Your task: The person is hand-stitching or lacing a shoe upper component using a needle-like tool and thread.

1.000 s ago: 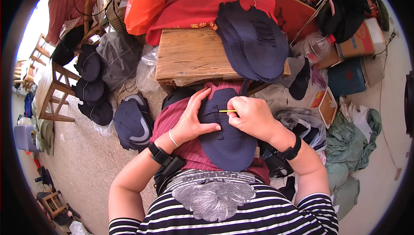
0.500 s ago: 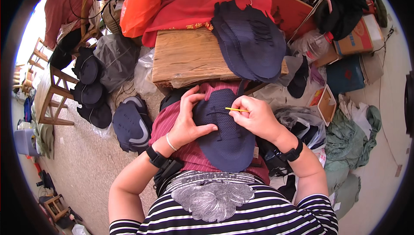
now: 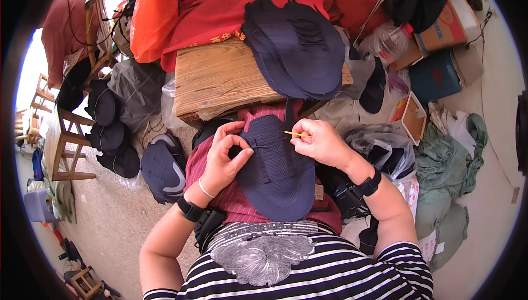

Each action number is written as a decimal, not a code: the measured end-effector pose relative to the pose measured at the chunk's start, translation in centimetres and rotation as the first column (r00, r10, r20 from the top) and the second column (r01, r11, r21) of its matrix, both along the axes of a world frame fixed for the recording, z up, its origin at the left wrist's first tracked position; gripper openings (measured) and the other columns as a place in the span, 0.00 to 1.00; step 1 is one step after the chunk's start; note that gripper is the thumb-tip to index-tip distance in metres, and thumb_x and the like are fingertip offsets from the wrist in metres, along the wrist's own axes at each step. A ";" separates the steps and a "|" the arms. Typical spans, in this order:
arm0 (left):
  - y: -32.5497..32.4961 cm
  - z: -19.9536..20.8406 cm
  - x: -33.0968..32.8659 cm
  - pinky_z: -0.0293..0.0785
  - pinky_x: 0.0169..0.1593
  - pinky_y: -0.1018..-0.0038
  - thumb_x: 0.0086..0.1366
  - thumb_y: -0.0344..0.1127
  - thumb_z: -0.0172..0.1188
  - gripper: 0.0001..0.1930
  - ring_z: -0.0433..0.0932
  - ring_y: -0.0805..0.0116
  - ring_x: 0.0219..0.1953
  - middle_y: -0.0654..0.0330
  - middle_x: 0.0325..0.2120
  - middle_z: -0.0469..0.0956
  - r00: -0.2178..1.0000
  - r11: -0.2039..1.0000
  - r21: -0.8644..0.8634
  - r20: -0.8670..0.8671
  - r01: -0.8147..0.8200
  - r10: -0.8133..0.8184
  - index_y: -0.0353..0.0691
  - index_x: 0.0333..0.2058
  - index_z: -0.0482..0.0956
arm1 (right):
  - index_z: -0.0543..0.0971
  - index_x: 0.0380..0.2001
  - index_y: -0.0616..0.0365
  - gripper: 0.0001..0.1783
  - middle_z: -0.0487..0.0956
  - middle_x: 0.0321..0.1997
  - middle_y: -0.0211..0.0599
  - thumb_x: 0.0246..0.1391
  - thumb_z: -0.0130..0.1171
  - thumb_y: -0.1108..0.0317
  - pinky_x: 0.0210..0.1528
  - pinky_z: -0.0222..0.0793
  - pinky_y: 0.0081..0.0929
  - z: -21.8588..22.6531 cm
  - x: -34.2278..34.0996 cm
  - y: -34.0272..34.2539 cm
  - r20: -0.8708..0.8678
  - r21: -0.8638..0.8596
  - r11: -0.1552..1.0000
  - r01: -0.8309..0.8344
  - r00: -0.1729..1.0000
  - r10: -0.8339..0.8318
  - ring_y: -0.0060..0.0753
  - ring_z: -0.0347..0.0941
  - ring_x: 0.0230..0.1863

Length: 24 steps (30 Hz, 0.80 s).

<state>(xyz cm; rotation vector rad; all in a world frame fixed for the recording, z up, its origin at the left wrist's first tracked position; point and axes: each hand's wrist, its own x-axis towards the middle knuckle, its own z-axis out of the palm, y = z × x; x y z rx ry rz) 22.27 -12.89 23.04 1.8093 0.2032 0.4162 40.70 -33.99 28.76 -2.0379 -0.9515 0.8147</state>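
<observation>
A dark navy knitted shoe upper [image 3: 278, 190] lies across my lap on a red striped cloth [image 3: 206, 162]. At its left edge the thumb and forefinger of my left hand [image 3: 224, 157] are pinched together on a dark strand, which runs over the upper's middle. My right hand [image 3: 316, 141] grips a thin yellow stick-like tool [image 3: 297, 134] between thumb and fingers. The tool's tip points left, just above the right part of the upper. What kind of tip it has is too small to tell.
Ahead stands a wooden block [image 3: 212, 74] with a stack of navy uppers [image 3: 297, 52] on it. Tied dark bundles [image 3: 110, 138] and a grey-edged pile [image 3: 163, 168] lie left. To the right are plastic bags [image 3: 379, 140], a shallow box [image 3: 410, 117] and green cloth [image 3: 448, 162].
My left hand has drawn in from a spread hold on the upper to a pinch at its left edge. My right hand with the yellow tool has moved slightly toward the upper's right edge.
</observation>
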 end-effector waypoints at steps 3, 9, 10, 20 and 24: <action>0.0 -0.1 0.1 0.67 0.64 0.64 0.58 0.29 0.70 0.07 0.73 0.56 0.59 0.50 0.58 0.72 1.000 1.000 -0.015 -0.001 -0.019 0.019 0.38 0.32 0.80 | 0.78 0.33 0.60 0.11 0.80 0.28 0.39 0.49 0.66 0.66 0.34 0.72 0.35 -0.3 0.6 -0.6 0.336 0.005 1.000 0.015 0.942 -0.016 0.38 0.78 0.28; 0.0 1.4 0.8 0.64 0.65 0.64 0.59 0.27 0.68 0.06 0.70 0.58 0.60 0.50 0.60 0.71 1.000 0.999 0.042 0.012 0.019 -0.020 0.37 0.31 0.78 | 0.77 0.34 0.62 0.11 0.78 0.29 0.38 0.48 0.66 0.72 0.35 0.71 0.28 -0.6 1.4 -1.8 0.245 0.039 0.997 0.068 0.967 -0.075 0.31 0.75 0.30; -0.1 1.7 1.0 0.64 0.65 0.64 0.59 0.27 0.68 0.06 0.70 0.58 0.60 0.50 0.60 0.71 1.000 0.999 0.042 0.010 0.025 -0.025 0.37 0.31 0.78 | 0.77 0.34 0.62 0.11 0.78 0.30 0.38 0.49 0.66 0.72 0.36 0.71 0.28 -0.6 1.4 -2.0 0.275 0.076 0.994 0.079 0.957 -0.097 0.30 0.75 0.30; -1.2 2.7 1.4 0.65 0.62 0.63 0.52 0.27 0.72 0.11 0.71 0.56 0.55 0.52 0.54 0.75 0.992 0.946 0.296 0.048 -0.129 0.120 0.40 0.31 0.78 | 0.75 0.42 0.60 0.12 0.81 0.32 0.43 0.59 0.62 0.65 0.38 0.73 0.36 -1.1 1.6 -2.6 0.219 -0.035 0.993 0.111 0.970 -0.101 0.42 0.79 0.32; -0.5 3.3 0.0 0.66 0.51 0.63 0.46 0.30 0.76 0.15 0.73 0.58 0.43 0.60 0.38 0.77 0.984 0.831 0.527 0.116 -0.178 0.138 0.42 0.31 0.79 | 0.69 0.49 0.64 0.10 0.79 0.36 0.52 0.69 0.49 0.70 0.42 0.73 0.44 1.9 -0.8 -1.7 0.151 0.136 0.983 0.123 0.978 -0.144 0.53 0.79 0.38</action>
